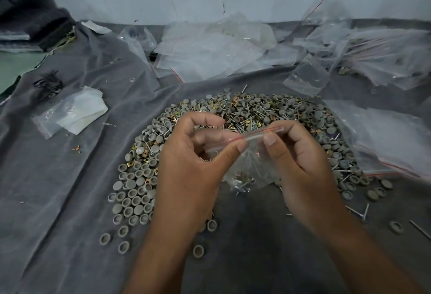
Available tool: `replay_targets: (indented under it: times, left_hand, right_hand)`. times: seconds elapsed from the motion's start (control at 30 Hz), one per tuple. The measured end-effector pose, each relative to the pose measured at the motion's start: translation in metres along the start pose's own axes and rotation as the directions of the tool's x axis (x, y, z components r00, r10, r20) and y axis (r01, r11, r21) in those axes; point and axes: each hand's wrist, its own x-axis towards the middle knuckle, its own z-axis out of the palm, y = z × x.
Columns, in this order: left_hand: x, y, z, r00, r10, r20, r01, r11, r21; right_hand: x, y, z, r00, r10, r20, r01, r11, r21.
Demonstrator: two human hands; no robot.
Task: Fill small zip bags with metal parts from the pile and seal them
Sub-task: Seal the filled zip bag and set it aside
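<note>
Grey wrinkled cloth (70, 177) covers the whole work surface, with a pale wall along the top of the frame. At the centre lies a broad pile of metal parts (256, 116): round grey caps, thin nails and small brass-coloured square clips, mixed together. Loose grey caps (130, 198) spread out from the pile toward the lower left, and a few nails (363, 212) lie apart at the lower right.

In front of the pile, both hands hold one small clear zip bag (251, 165) with a red line along its top strip. The left hand (186, 165) pinches the strip between thumb and curled fingers at the strip's left part. The right hand (303, 160) pinches the same strip between thumb and forefinger at its right part. The bag hangs below the fingers, and nails and a few clips show through the plastic at its bottom. Whether the strip is fully closed cannot be told.

A heap of empty clear bags (210, 48) sits at the upper middle, and more bags (384, 55) lie at the upper right and right edge. One flat bag with a white sheet (70, 114) lies at the left. A dark bundle of fabric (30, 9) fills the upper left corner, with a small tangle of black bands (47, 83) below it.
</note>
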Motion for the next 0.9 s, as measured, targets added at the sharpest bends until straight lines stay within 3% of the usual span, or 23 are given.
replay_targets:
  times: [0.3,0.67,0.9]
  left_hand:
    - [-0.0013,0.0022,-0.0017,1.0,-0.002,0.015,0.001,0.999,0.052]
    - [0.0033,-0.001,-0.0053,0.998,-0.054,-0.026,0.05,0.99,-0.136]
    - [0.0041,-0.0021,-0.008,0.998,-0.044,-0.034,0.039,0.991,-0.129]
  right_hand:
    - [0.002,-0.0027,-0.0037,0.996,0.072,0.054,-0.073,0.997,0.016]
    - [0.0049,-0.0064,-0.0057,0.997,0.055,-0.047,-0.051,0.995,0.089]
    - [0.0073,-0.0053,-0.01,0.993,0.077,-0.086,-0.07,0.994,0.083]
